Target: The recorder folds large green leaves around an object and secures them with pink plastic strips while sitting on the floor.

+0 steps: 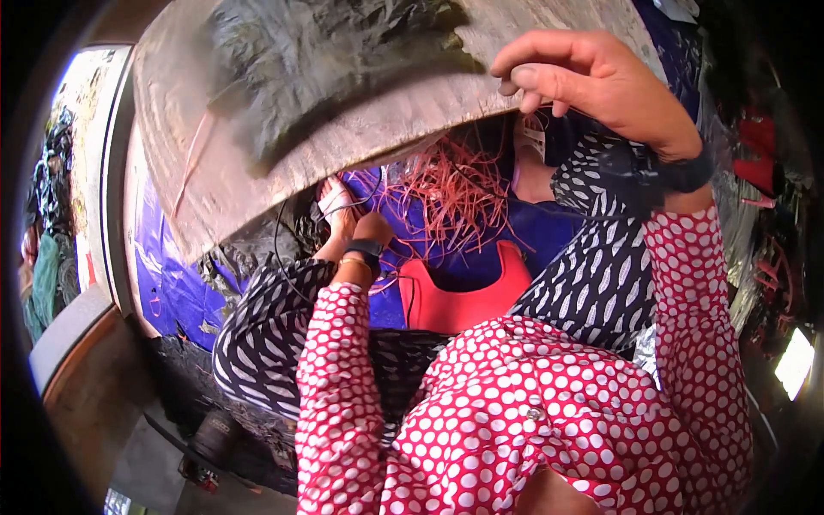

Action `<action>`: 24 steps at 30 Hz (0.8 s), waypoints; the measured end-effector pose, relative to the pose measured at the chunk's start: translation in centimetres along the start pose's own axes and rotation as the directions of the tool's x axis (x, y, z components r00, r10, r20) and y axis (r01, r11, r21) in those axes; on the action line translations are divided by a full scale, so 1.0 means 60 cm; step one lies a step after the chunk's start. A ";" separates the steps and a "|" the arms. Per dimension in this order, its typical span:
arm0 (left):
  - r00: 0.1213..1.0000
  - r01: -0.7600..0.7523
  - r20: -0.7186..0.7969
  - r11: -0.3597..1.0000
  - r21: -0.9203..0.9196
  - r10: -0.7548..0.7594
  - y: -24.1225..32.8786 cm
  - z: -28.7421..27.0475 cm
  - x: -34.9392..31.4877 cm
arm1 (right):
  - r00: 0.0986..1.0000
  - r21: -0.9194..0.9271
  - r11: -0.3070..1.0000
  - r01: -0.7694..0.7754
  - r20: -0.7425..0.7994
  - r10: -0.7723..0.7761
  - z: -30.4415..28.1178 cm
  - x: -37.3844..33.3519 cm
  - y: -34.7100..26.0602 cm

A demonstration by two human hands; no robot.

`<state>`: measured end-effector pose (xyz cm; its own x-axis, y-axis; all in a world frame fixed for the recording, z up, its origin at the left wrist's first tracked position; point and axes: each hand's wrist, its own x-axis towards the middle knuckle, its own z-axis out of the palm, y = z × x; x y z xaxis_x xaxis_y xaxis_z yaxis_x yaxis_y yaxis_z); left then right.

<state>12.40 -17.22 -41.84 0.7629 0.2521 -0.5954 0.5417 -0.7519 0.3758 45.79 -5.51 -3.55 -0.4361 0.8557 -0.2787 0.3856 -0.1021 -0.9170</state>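
My right hand point(605, 90) is raised by the right part of a worn wooden board point(412, 120). Its thumb and fingers are curled together at the tips, and I cannot make out anything between them. On the board lies a crumpled dark grey-green plastic sheet point(318, 64), left of that hand and blurred along its lower side. My left hand point(375, 227) is low, near the board's front edge, beside a tangled heap of thin pinkish-red plastic strips point(455, 189). Its fingers are hidden in shadow. A single pink strip point(193, 163) hangs over the board's left part.
A bright red curved piece point(468, 300) lies between my legs on blue sheeting point(541, 225). A thin black cable point(279, 236) runs near my left arm. Dark plastic scraps point(249, 257) lie under the board. A door frame point(120, 189) stands at left; a red object point(755, 154) is at right.
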 end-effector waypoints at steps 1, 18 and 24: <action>0.992 -0.014 0.128 1.000 0.025 0.011 -0.006 0.034 0.010 | 0.986 -0.041 0.986 -0.162 -0.053 0.160 -0.002 0.000 -0.014; 0.768 -0.097 0.327 -0.606 -0.790 -0.550 0.079 0.059 0.069 | 0.986 -0.129 0.980 -0.149 0.052 0.157 0.005 0.000 0.019; 0.844 -0.062 0.247 -0.545 -0.836 -0.476 0.082 -0.092 0.022 | 0.996 -0.158 0.985 -0.073 0.048 0.081 0.003 -0.008 0.023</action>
<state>18.02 -17.24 -36.88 0.2993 0.4198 -0.8568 -0.0472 0.9034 0.4261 46.39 -6.19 -4.75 -0.4414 0.8194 -0.3657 0.5397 -0.0832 -0.8378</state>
